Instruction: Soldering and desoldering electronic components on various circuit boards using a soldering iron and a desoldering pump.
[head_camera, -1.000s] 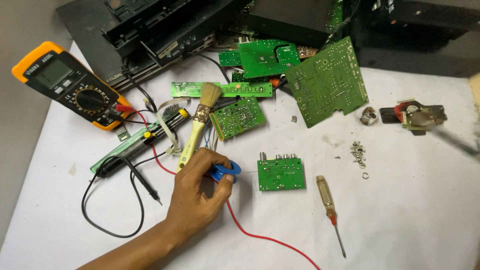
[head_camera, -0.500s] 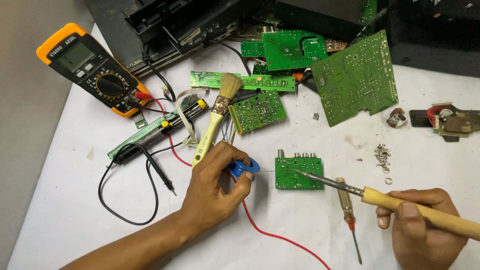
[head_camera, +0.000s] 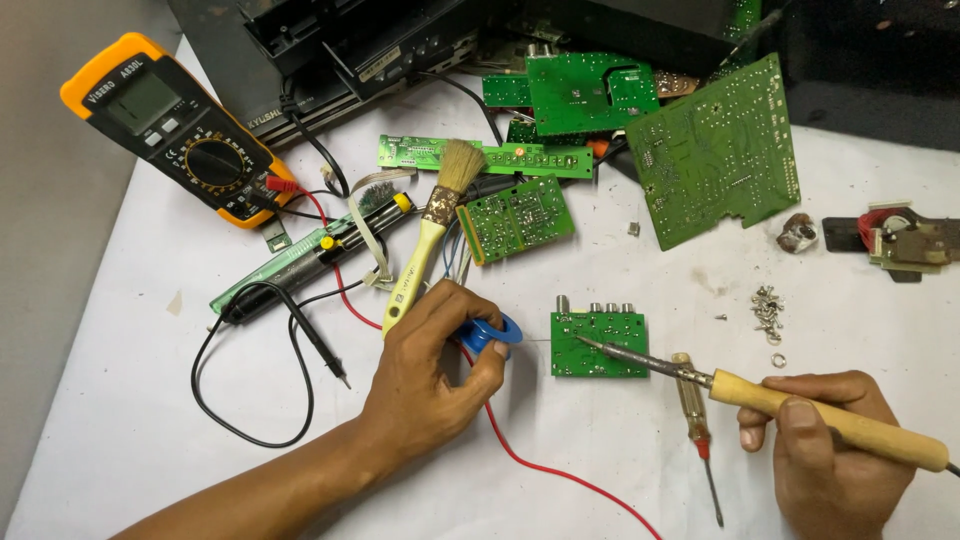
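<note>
Clearly light, stiff and fragile: small green circuit board (head_camera: 600, 343) flat on white table (head_camera: 870, 340), best held by bare edges; right hand (head_camera: 825, 455) grip wrapped round wooden-handled soldering iron (head_camera: 760, 395), tip on board. Left hand (head_camera: 430, 385) grip pinching blue solder spool (head_camera: 492, 333) just left of board. Close by: screwdriver (head_camera: 697, 430), red lead (head_camera: 540, 470), brush (head_camera: 430, 240), loose screws (head_camera: 768, 308); multimeter (head_camera: 175, 125) well apart.

White surface (head_camera: 150, 420), pretty cluttered. Orange multimeter (head_camera: 170, 130) top left with red and black leads (head_camera: 290, 350) snaking across. Paintbrush (head_camera: 430, 235) lying near the middle, green circuit boards (head_camera: 715, 150) scattered along the top, one small green board (head_camera: 600, 345) lower down. Screwdriver (head_camera: 695, 420) beside it, loose screws (head_camera: 768, 308) off to the right, black chassis (head_camera: 330, 50) at the back edge.
</note>
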